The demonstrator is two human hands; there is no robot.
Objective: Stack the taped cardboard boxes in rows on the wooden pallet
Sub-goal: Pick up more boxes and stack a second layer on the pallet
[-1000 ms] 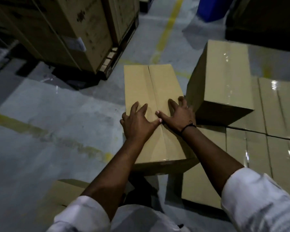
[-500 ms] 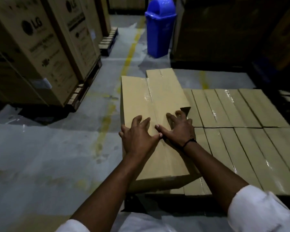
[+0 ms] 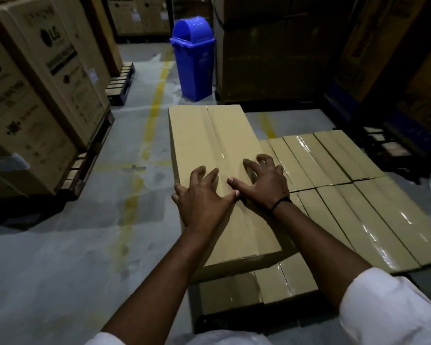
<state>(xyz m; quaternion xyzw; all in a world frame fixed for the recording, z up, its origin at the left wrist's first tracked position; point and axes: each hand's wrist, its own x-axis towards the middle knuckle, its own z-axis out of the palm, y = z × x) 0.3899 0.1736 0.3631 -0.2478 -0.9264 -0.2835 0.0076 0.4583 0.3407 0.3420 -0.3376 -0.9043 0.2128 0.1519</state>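
A long taped cardboard box (image 3: 209, 145) lies on top of a lower layer of taped boxes (image 3: 358, 207), along that layer's left edge. My left hand (image 3: 202, 197) rests flat on the box's near left part, fingers spread over its left edge. My right hand (image 3: 261, 183) presses on the top beside it, fingers spread and arched near the tape seam. The thumbs nearly touch. The lower layer forms flat rows reaching to the right. The pallet beneath shows only as a dark base (image 3: 209, 322) at the front.
A blue bin (image 3: 193, 58) stands on the floor beyond the box. Tall printed cartons (image 3: 35, 95) on a pallet stand at the left, dark stacked cartons (image 3: 271, 51) at the back right. Grey floor with yellow lines (image 3: 149, 125) lies to the left.
My view has tilted up and swung right. The box has slid further away over the lower layer under both hands. The second upper box seen a second ago is out of sight.
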